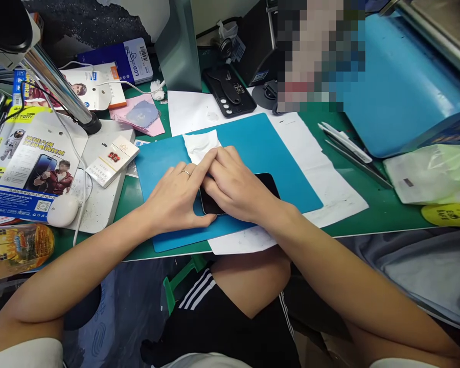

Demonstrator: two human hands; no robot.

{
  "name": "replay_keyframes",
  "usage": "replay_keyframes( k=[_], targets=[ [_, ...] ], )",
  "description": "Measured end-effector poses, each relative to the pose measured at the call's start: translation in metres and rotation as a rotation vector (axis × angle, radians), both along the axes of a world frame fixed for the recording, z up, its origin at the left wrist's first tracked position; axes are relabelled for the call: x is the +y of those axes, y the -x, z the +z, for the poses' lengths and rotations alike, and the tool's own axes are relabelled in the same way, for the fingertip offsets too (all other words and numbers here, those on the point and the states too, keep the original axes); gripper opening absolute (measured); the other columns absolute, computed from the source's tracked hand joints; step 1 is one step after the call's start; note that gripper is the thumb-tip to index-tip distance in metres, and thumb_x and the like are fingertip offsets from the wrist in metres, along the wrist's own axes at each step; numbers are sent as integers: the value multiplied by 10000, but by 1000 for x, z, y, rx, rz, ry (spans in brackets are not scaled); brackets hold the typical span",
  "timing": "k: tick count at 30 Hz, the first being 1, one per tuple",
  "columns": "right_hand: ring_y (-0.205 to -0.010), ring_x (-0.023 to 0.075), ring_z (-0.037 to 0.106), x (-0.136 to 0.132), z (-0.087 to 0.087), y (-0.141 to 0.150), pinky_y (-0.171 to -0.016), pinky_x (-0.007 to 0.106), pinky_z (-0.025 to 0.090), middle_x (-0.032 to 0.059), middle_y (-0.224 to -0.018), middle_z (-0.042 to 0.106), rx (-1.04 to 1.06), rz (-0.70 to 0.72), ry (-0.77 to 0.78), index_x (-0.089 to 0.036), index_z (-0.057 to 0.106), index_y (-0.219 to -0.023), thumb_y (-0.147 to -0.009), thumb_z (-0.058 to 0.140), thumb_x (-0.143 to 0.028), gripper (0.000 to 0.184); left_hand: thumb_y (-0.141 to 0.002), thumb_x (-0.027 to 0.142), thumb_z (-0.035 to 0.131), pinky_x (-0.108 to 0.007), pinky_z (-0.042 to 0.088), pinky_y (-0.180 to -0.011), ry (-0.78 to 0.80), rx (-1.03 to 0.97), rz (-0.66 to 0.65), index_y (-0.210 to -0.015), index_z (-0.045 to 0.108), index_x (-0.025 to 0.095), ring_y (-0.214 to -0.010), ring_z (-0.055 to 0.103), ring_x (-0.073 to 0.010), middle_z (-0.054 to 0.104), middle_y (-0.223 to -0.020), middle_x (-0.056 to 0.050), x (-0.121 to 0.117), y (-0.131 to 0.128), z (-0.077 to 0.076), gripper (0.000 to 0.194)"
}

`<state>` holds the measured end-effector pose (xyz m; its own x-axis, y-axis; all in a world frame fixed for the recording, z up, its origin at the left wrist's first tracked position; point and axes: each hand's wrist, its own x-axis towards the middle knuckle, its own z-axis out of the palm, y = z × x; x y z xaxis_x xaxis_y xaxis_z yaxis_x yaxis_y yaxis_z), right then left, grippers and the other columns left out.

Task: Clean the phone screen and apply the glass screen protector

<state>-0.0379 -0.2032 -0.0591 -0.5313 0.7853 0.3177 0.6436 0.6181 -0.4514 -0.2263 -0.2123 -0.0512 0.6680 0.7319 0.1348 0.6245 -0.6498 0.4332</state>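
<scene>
Evidently, fine handwork is going on over the dark-screened phone (pixel 269 185), which is lying on the blue mat (pixel 291 179) at the frame's centre. The left hand (pixel 176 193) is resting with thumb well apart from its extended fingers, seemingly bracing the phone's left end; the right hand (pixel 239 186) is lying loosely curled over the screen, whether gripping anything one cannot tell. The next move is probably calling for light, steady fingertips. Hands are hiding much of the phone; pixelation is masking something at upper right.

Blue box (pixel 117 59) marked "LCD", yellow label (pixel 448 214) "SAFE"
</scene>
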Motion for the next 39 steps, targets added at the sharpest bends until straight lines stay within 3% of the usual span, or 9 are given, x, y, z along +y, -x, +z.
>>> replay_keyframes(
  k=[5, 9, 15, 19, 23, 32, 39],
  targets=[
    [-942, 274, 494, 2, 1, 0, -887, 492, 478, 113, -1002, 578, 47, -6, 10, -228, 536, -934, -1037, 373, -211, 194, -800, 468, 763, -459, 496, -880, -14, -46, 10, -1671, 165, 143, -957, 589, -305, 662, -1323, -170, 1, 1, -1, 1105],
    [-999, 273, 558, 0, 5, -10, -909, 494, 505, 99, -1056, 631, 161, 12, -23, -234, 615, -912, -1028, 409, -209, 238, -819, 464, 745, -438, 503, -867, -15, -31, 4, -1672, 161, 150, -965, 599, -303, 694, -1215, -134, 1, 2, 0, 1080],
    [-1187, 283, 661, -16, 12, -65, -1050, 515, 530, 68, -1222, 702, 358, -156, -69, -302, 732, -1091, -1029, 502, -262, 242, -863, 514, 692, -424, 513, -891, -39, -45, -1, -1657, 217, 149, -1017, 610, -305, 724, -1229, -113, 1, 5, 1, 995],
    [-1163, 279, 702, -30, 0, -104, -1011, 497, 575, 53, -1203, 744, 295, -240, -19, -332, 742, -1140, -1034, 553, -323, 217, -870, 547, 672, -408, 519, -884, -33, -82, 19, -1594, 353, 136, -1032, 626, -297, 753, -1219, -103, 2, 5, 4, 892],
    [-1140, 263, 718, -41, -10, -124, -984, 469, 594, 58, -1211, 754, 261, -241, -60, -315, 753, -1188, -1020, 608, -310, 222, -902, 580, 626, -399, 514, -846, -27, -75, 70, -1527, 460, 162, -1022, 639, -287, 771, -1210, -74, 4, 4, 6, 770],
    [-883, 215, 756, -33, -6, -129, -779, 399, 642, 43, -1010, 788, 307, -135, -220, -312, 808, -996, -973, 693, -290, 119, -999, 571, 496, -398, 493, -850, 26, -100, 130, -1430, 568, 196, -1011, 648, -265, 793, -1125, -56, 10, 3, 6, 576],
    [-879, 223, 755, -2, -1, -122, -789, 411, 629, 41, -968, 795, 291, -169, -314, -294, 792, -957, -975, 667, -232, 141, -1053, 632, 379, -416, 493, -881, 62, -130, 153, -1503, 511, 181, -1034, 637, -270, 768, -1156, -81, 11, 4, 3, 650]
  ],
)
